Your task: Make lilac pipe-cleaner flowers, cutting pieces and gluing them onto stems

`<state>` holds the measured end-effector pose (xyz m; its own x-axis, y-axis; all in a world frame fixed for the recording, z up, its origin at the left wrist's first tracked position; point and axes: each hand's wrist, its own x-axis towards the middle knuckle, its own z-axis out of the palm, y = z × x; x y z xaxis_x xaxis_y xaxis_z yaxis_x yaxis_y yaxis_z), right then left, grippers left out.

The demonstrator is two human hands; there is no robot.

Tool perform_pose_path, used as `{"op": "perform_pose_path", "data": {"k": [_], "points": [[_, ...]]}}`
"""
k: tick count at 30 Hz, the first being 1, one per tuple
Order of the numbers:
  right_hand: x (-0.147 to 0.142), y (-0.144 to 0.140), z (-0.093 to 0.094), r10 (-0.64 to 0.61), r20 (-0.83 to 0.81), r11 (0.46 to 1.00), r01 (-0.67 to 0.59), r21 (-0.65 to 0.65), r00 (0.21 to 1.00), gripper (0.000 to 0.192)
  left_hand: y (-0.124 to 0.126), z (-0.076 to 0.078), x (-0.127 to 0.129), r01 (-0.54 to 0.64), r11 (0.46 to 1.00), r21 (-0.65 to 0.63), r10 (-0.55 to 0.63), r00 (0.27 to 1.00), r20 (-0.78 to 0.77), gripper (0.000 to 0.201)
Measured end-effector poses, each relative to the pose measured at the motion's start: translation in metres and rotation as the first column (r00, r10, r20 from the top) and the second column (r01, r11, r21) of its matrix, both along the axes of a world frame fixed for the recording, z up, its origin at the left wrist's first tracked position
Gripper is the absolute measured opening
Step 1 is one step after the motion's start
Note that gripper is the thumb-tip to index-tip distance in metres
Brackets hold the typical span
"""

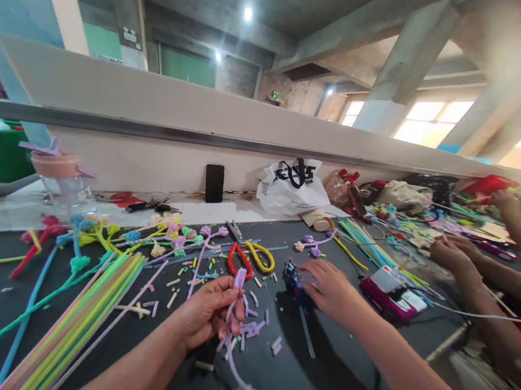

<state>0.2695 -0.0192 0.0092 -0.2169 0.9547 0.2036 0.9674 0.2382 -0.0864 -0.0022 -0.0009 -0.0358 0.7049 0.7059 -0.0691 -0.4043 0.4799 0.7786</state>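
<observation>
My left hand (206, 313) is closed on a lilac pipe cleaner (242, 370), whose bent top pokes above my fingers while its tail trails down over the black table (97, 367). My right hand (330, 286) lies palm down, fingers on a small dark blue tool (292, 278) with a thin rod (307, 339) reaching toward me. Short lilac cut pieces (258, 327) lie scattered between both hands. Scissors with red and yellow handles (249, 256) rest just beyond them.
A bundle of long pastel pipe cleaners (65, 336) slants across the left. Finished pipe-cleaner flowers (106, 233), a pink-lidded jar (62, 178), a black phone (214, 183) and a white plastic bag (291, 187) sit farther back. A co-worker's hands (453, 255) work at the right, near a magenta box (391, 295).
</observation>
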Motion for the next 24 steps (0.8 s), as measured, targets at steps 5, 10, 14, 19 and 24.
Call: {"op": "perform_pose_path", "data": {"k": [5, 10, 14, 19, 24], "points": [[-0.071, -0.021, -0.011, 0.257, -0.15, 0.953, -0.276, -0.127, 0.955, 0.016, 0.001, 0.001, -0.002, -0.073, 0.997, 0.015, 0.073, 0.997, 0.002, 0.014], [-0.094, -0.028, -0.021, 0.244, -0.164, 0.94, -0.275, -0.204, 0.956, 0.013, 0.006, 0.001, -0.005, -0.16, 0.987, 0.008, 0.159, 0.985, 0.073, 0.012], [-0.099, -0.024, -0.025, 0.302, -0.169, 0.911, -0.336, -0.24, 0.938, 0.013, 0.007, 0.001, -0.006, -0.144, 0.99, -0.003, 0.143, 0.984, 0.104, 0.011], [-0.103, -0.02, -0.028, 0.308, -0.224, 0.907, -0.356, -0.224, 0.925, 0.017, 0.005, -0.001, -0.005, -0.02, 1.0, 0.02, 0.019, 0.998, 0.066, 0.012], [-0.096, -0.016, -0.031, 0.243, -0.353, 0.929, -0.322, -0.185, 0.904, 0.018, 0.005, -0.002, -0.004, -0.011, 1.0, 0.022, 0.01, 0.999, 0.05, 0.01]]}}
